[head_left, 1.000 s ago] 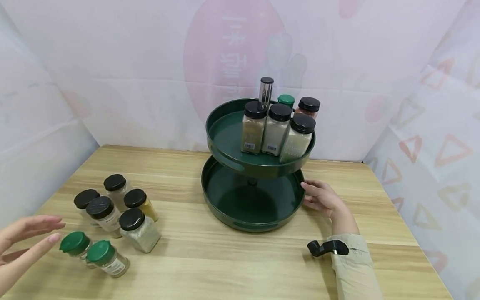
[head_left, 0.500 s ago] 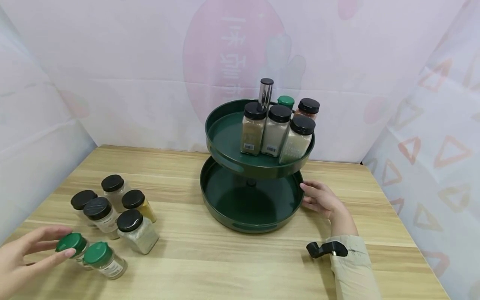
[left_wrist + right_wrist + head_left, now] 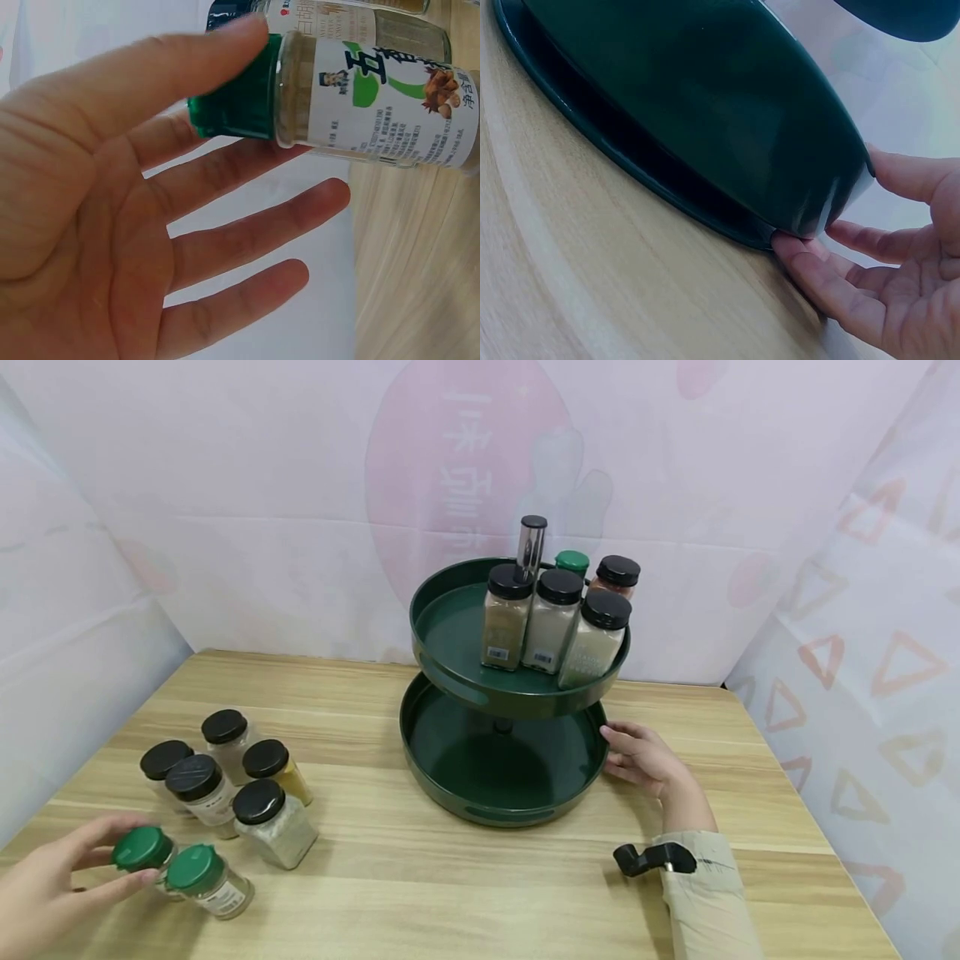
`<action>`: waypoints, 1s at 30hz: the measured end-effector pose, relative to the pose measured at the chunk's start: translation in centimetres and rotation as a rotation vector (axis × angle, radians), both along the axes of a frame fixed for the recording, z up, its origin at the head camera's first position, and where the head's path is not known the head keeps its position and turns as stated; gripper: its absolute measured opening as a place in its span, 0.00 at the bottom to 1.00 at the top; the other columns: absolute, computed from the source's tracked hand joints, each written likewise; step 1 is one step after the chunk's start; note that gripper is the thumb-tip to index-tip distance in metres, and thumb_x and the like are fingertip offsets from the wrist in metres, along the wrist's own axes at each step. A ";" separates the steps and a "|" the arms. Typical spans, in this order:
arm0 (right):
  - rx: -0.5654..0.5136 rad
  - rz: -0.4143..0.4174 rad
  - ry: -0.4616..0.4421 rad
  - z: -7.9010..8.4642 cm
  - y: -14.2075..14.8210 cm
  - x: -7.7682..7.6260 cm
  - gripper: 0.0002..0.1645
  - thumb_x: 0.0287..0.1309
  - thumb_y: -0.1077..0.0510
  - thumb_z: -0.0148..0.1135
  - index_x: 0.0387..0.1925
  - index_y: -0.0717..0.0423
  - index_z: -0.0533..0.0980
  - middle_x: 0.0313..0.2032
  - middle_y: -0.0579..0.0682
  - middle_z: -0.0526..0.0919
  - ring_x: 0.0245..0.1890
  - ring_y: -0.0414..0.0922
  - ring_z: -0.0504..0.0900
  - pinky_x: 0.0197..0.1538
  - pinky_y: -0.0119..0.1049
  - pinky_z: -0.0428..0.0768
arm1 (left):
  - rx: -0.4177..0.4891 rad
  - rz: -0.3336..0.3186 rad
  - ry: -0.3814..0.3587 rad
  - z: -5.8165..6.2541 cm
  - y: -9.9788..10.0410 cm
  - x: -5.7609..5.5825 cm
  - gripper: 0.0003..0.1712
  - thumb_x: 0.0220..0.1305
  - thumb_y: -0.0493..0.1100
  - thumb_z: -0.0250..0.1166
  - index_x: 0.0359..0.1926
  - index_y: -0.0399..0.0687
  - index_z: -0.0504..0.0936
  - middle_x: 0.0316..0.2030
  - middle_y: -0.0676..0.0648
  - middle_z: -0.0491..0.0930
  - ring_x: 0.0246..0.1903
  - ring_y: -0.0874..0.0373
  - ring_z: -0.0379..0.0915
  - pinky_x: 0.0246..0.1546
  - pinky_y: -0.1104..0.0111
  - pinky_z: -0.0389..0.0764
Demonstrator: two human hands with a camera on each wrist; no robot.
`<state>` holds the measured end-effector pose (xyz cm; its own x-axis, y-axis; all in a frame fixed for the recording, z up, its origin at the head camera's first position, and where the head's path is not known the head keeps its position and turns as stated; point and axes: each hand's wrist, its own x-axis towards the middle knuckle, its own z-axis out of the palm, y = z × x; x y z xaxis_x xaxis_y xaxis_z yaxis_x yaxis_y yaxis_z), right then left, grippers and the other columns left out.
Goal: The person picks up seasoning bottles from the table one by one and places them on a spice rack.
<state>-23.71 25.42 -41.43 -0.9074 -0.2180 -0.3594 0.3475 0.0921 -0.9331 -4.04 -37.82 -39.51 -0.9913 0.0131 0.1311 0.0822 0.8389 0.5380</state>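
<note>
Left hand now pinches a green-capped jar by its cap, thumb on one side; a second ago hand and jar are apart. Finger contact behind the cap is partly hidden, probably the index. Ring and little fingers extend clear. Just beyond this grip: a second green-capped jar, then five black-capped jars. Right hand grasps the rim of the lower tray, unchanged; the upper tray sits above that grip.
</note>
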 end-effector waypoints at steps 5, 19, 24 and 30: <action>-0.025 0.014 0.000 0.1 0.1 0.0 0.42 0.72 0.49 0.54 0.74 0.65 0.49 0.43 0.41 0.78 0.37 0.36 0.83 0.49 0.29 0.83 | -0.026 0.000 -0.002 0.3 0.2 -0.1 0.30 0.50 0.37 0.77 0.53 0.33 0.75 0.36 0.83 0.68 0.32 0.87 0.66 0.24 0.70 0.82; -0.046 0.022 0.015 0.1 1.1 0.4 0.42 0.73 0.49 0.53 0.74 0.66 0.47 0.43 0.40 0.79 0.39 0.35 0.83 0.49 0.28 0.83 | 0.108 -0.022 0.124 1.7 0.7 -0.4 0.33 0.48 0.31 0.76 0.48 0.69 0.76 0.36 0.82 0.72 0.31 0.85 0.72 0.27 0.89 0.74; -0.045 0.035 0.014 0.0 0.5 0.3 0.42 0.74 0.50 0.52 0.75 0.67 0.46 0.44 0.40 0.78 0.39 0.35 0.84 0.49 0.28 0.83 | 0.110 -0.003 0.193 2.0 0.4 -0.1 0.29 0.43 0.30 0.78 0.45 0.56 0.79 0.37 0.83 0.70 0.34 0.88 0.69 0.28 0.91 0.72; -0.038 0.045 0.017 -0.1 0.1 0.1 0.43 0.73 0.49 0.53 0.75 0.66 0.46 0.43 0.40 0.78 0.38 0.35 0.83 0.49 0.28 0.83 | 0.155 0.019 0.268 2.3 0.2 -0.2 0.29 0.45 0.26 0.76 0.46 0.55 0.79 0.39 0.81 0.71 0.35 0.90 0.69 0.28 0.91 0.73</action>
<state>-23.62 25.52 -41.50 -0.9020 -0.2721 -0.3351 0.3282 0.0719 -0.9419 -4.20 -37.65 -37.24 -0.9210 -0.0460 0.3869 0.2235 0.7512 0.6211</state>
